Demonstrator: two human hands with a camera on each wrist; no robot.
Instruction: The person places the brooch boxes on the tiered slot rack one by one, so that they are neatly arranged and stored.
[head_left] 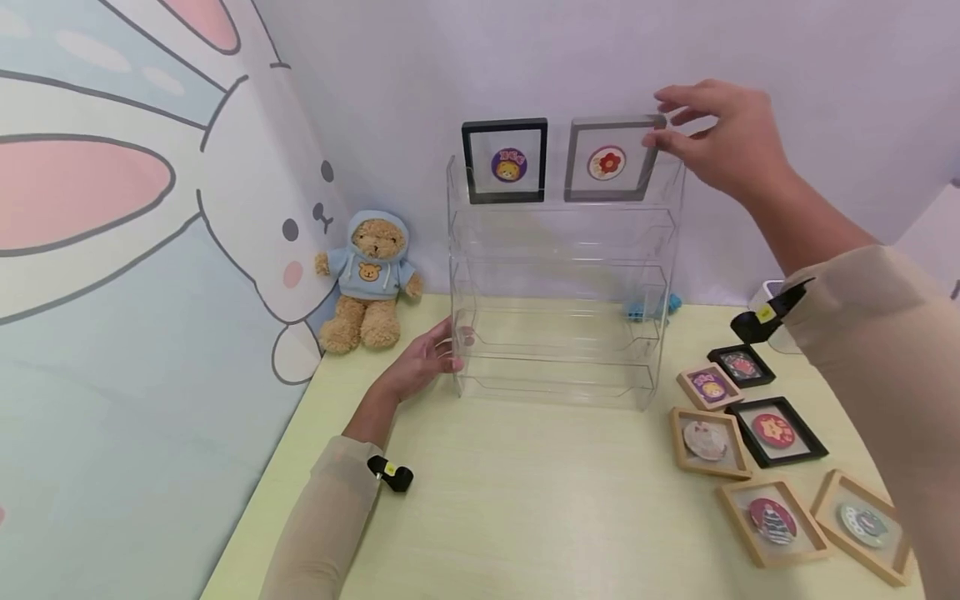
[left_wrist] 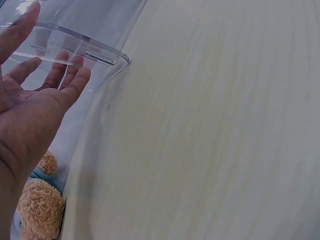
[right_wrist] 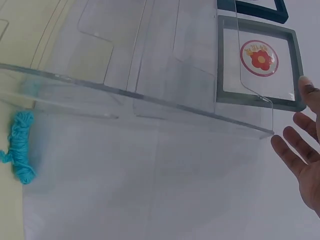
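Head: grey square flower-badge frame (head_left: 609, 161) stands on top tier of clear acrylic rack (head_left: 562, 262). Right grip (head_left: 720, 137) loose, thumb touching frame. Likely light, stiff, slick-faced; pinch side rails.

Left wrist: left grip (left_wrist: 37, 107) unclenched at rack's side.

Right wrist: fingers spread.

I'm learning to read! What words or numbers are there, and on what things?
None is readable.
Purple round bear badge, upright black square frame: marks too small.
White round red-flower badge, grey square frame: marks too blurred.
Second purple round bear badge, small light-wood square frame: marks too small.
Other badges: can't tell.
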